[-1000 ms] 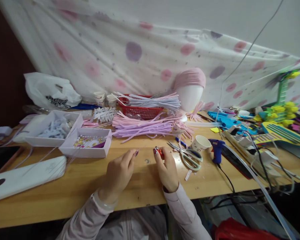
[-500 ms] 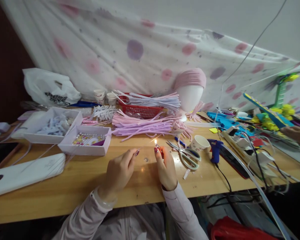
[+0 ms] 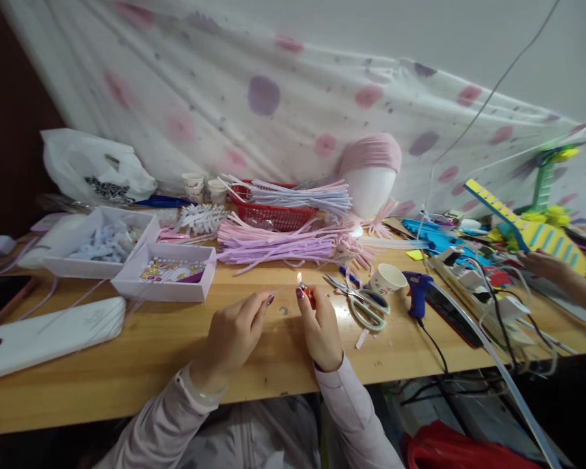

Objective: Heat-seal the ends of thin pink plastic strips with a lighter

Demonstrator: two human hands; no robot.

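Note:
My right hand (image 3: pixel 322 329) is closed around a small red lighter (image 3: pixel 308 295) with a little flame burning at its top, held just above the wooden table (image 3: pixel 151 352). My left hand (image 3: pixel 234 332) is pinched shut on a thin, nearly clear thread (image 3: pixel 284 288) whose end reaches toward the flame. Both hands hover near the table's front middle, a hand's width apart.
Scissors (image 3: pixel 364 303), a paper cup (image 3: pixel 387 279) and a blue glue gun (image 3: pixel 417 293) lie right of my hands. Pink and purple pipe cleaners (image 3: pixel 278 246), a red basket (image 3: pixel 278 216) and white trays (image 3: pixel 166 277) sit behind. Another person's hand (image 3: pixel 549 267) holds a yellow craft piece at the right.
The lighter has been lit and its flame now burns at the thread's end. At the right, another person's hand has lifted the yellow striped piece.

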